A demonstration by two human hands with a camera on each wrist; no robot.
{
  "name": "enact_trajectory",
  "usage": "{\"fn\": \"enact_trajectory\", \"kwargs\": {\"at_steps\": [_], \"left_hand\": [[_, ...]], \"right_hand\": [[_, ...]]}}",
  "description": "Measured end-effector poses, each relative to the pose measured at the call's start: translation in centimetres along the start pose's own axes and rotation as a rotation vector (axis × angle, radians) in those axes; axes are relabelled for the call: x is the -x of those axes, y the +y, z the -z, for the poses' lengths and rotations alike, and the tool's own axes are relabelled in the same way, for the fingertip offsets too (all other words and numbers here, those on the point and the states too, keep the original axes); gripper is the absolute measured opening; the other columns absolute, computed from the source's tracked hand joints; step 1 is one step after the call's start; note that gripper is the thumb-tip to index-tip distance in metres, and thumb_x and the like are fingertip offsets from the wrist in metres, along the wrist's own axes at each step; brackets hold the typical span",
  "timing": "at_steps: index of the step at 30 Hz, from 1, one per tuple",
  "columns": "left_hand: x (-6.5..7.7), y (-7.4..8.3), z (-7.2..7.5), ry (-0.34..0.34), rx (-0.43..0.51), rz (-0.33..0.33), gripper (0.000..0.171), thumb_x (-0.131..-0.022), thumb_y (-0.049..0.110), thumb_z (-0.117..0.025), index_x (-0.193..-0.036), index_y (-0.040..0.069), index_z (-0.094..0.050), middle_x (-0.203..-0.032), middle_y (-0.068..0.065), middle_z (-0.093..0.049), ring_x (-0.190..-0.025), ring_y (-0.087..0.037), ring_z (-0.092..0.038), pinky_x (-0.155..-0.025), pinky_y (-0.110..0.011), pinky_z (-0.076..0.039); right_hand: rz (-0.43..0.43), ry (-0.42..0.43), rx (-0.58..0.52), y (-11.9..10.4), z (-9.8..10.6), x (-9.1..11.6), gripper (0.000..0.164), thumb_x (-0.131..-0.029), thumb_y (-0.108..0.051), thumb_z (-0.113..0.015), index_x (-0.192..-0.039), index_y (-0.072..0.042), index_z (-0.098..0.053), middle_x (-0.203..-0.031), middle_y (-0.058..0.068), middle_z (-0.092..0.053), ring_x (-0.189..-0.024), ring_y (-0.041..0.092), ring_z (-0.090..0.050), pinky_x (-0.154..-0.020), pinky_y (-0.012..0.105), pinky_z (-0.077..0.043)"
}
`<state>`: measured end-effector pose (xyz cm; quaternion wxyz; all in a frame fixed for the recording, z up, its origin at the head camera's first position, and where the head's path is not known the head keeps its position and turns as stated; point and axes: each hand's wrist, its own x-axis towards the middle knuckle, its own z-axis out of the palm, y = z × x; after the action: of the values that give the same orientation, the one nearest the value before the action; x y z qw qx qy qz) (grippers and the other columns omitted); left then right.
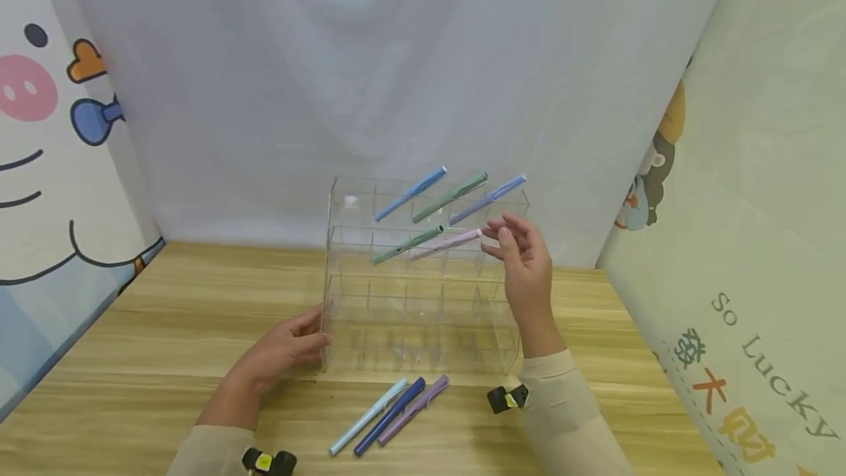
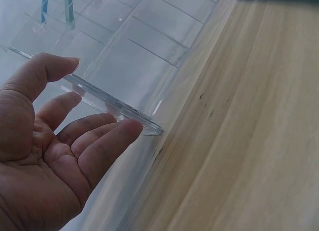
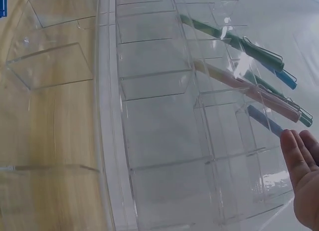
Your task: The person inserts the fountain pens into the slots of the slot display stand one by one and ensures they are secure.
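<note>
A clear acrylic pen rack point(image 1: 423, 307) with stepped compartments stands on the table. My left hand point(image 1: 287, 347) holds its left side edge, thumb and fingers on either side of the panel in the left wrist view. My right hand point(image 1: 525, 259) is raised at the rack's upper right, fingers loosely bent and holding nothing, fingertips right by the cap end of a pale pink pen point(image 1: 446, 244). Left of that pen leans a green pen point(image 1: 408, 244). In the top row lean a blue pen point(image 1: 411, 193), another green pen point(image 1: 451, 197) and a lavender pen point(image 1: 487, 200).
On the wooden table point(image 1: 198, 314) in front of the rack lie a light blue pen point(image 1: 369, 417), a dark blue pen point(image 1: 390, 417) and a purple pen point(image 1: 414, 411), side by side. A white curtain point(image 1: 396, 79) hangs behind; printed cloths flank both sides.
</note>
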<state>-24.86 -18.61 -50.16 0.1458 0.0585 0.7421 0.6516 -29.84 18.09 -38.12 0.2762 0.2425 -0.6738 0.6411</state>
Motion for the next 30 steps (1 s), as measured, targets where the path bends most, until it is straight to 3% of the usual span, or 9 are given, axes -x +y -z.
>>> {"fn": "enact_trajectory", "kwargs": {"at_steps": [7, 14, 19, 24, 30], "left_hand": [[-0.1, 0.0, -0.2, -0.006, -0.005, -0.006, 0.078, -0.093, 0.029, -0.068, -0.157, 0.015, -0.025, -0.159, -0.017, -0.028, -0.136, -0.037, -0.043, -0.101, -0.043, -0.049], [-0.1, 0.1, -0.2, -0.021, -0.014, -0.014, 0.075, -0.095, 0.026, -0.065, -0.157, 0.014, -0.023, -0.16, -0.017, -0.027, -0.136, -0.037, -0.042, -0.101, -0.043, -0.049], [-0.1, -0.3, 0.0, -0.02, -0.008, -0.014, 0.077, -0.094, 0.028, -0.066, -0.157, 0.015, -0.024, -0.159, -0.018, -0.028, -0.135, -0.038, -0.043, -0.1, -0.043, -0.049], [0.0, -0.5, 0.0, -0.03, -0.001, -0.011, 0.078, -0.094, 0.028, -0.066, -0.157, 0.015, -0.023, -0.159, -0.019, -0.027, -0.135, -0.037, -0.043, -0.101, -0.042, -0.049], [0.2, 0.0, 0.0, -0.03, -0.02, -0.013, 0.079, -0.094, 0.03, -0.066, -0.157, 0.013, -0.022, -0.16, -0.018, -0.024, -0.135, -0.037, -0.043, -0.101, -0.042, -0.049]], "right_hand": [[0.088, 0.037, -0.035, -1.1, 2.8, 1.7, 0.03, -0.106, -0.014, -0.042, -0.128, 0.004, -0.052, -0.12, 0.028, -0.061, -0.109, 0.028, -0.066, -0.084, 0.034, -0.058], [0.143, -0.043, -0.001, -2.1, 4.8, 3.8, 0.029, -0.104, 0.001, -0.038, -0.127, 0.015, -0.049, -0.116, 0.027, -0.062, -0.106, 0.024, -0.067, -0.082, 0.03, -0.058], [0.084, -0.178, 0.1, -2.3, 5.4, 4.5, 0.028, -0.104, 0.001, -0.038, -0.125, 0.014, -0.051, -0.115, 0.025, -0.064, -0.107, 0.018, -0.066, -0.082, 0.029, -0.058], [0.014, -0.376, 0.272, -2.7, 5.4, 5.2, 0.024, -0.103, -0.002, -0.045, -0.12, 0.003, -0.061, -0.109, 0.015, -0.07, -0.1, 0.015, -0.068, -0.08, 0.028, -0.058], [-0.058, -0.597, 0.472, -3.1, 4.3, 6.2, 0.022, -0.099, -0.023, -0.06, -0.118, -0.013, -0.066, -0.111, -0.005, -0.07, -0.097, 0.009, -0.067, -0.081, 0.031, -0.057]]}}
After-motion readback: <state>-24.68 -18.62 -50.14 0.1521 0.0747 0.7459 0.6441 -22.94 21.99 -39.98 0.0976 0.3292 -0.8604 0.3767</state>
